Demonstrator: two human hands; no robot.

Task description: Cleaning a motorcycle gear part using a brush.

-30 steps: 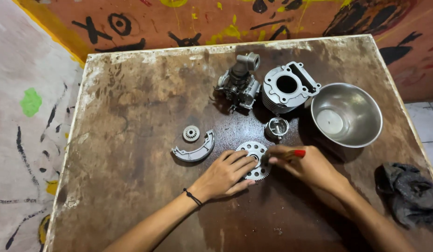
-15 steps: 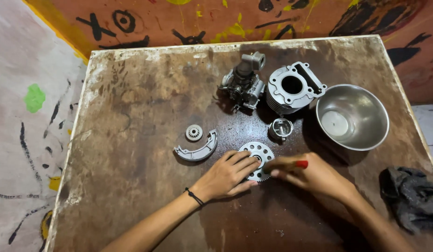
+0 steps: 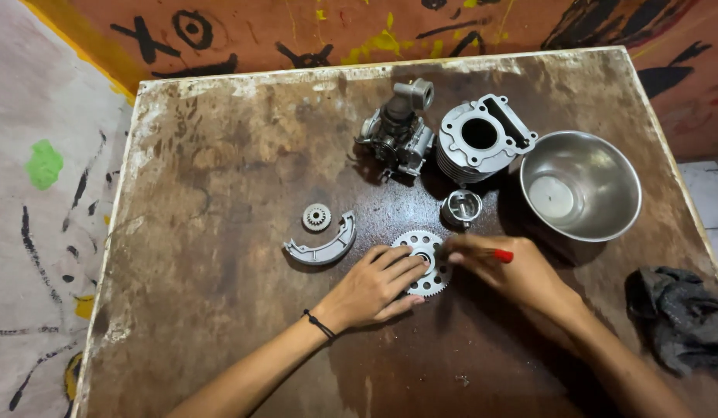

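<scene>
left hand (image 3: 378, 288) flat, pinning sprocket (image 3: 423, 263) to desk (image 3: 220, 193) | right hand (image 3: 514, 272) pinching red-tipped tool (image 3: 494, 253), tip now nudged onto sprocket hub | parts unmoved

toothed silver-grey metal sprocket disc (image 3: 422, 262), frame centre | red-tipped slim tool (image 3: 494, 254) | shiny silver steel bowl (image 3: 579, 194), right | dark grey crumpled rag (image 3: 680, 313), lower right | mottled brown worn tabletop (image 3: 220, 193)

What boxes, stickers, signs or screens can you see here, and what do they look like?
No boxes, labels, signs or screens show.
Painted wall: behind the table, orange-brown with black and yellow brush marks.
Painted surface: left of the table, pale with black strokes and a green blotch.
Table: only bare metal parts and a steel bowl.
</scene>
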